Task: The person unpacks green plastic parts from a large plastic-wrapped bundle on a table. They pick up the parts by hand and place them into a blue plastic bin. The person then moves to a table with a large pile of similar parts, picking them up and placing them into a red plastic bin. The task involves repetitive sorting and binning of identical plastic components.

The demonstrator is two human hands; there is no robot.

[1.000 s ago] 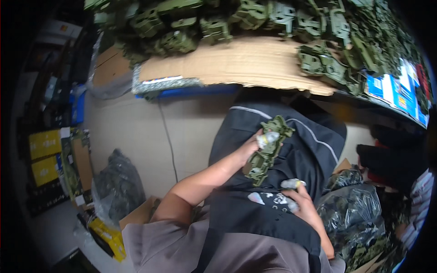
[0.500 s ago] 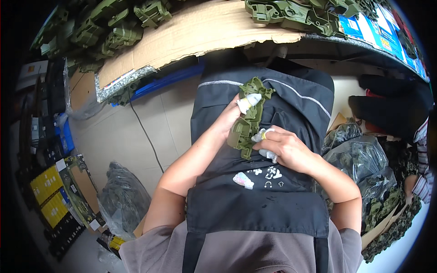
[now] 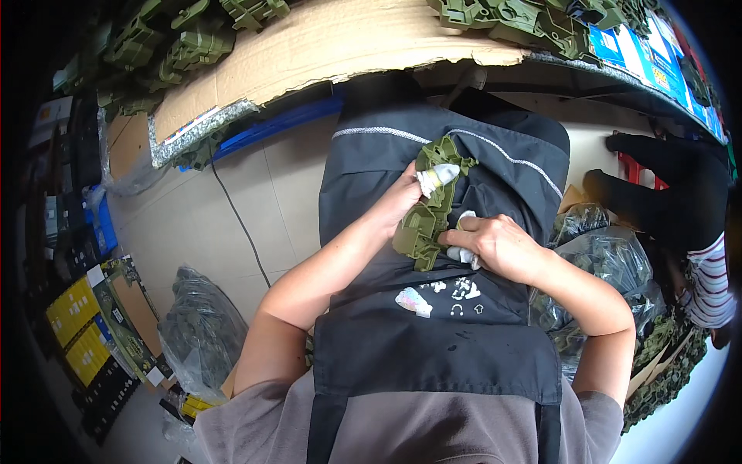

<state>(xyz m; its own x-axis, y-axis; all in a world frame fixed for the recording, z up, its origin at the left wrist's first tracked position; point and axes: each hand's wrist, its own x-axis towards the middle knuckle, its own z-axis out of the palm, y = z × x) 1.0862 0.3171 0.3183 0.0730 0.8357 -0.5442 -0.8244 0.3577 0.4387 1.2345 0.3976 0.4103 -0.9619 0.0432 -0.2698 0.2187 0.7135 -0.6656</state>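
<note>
An olive-green moulded plastic part [image 3: 421,230], long and full of recesses, is held over my lap, above the black apron [image 3: 363,294]. My left hand [image 3: 410,189] grips it along its left side, the white-wrapped thumb lying across its upper half. At its lower right side is my right hand [image 3: 495,243], fingers curled and pinched together, with white wrapping on some of the digits. Whether a small tool or piece sits between those right fingers is hidden.
Ahead, a table edge covered with cardboard [image 3: 348,46] bears piles of similar green parts [image 3: 518,23]. Clear plastic bags [image 3: 197,332] stand on the floor to my left, more [image 3: 610,263] to my right. A co-worker in a striped sleeve [image 3: 707,286] sits at the far right.
The green part and both hands have shifted slightly to the right in view. My right hand stays close at the part's lower side. The co-worker's arm has moved lower.
</note>
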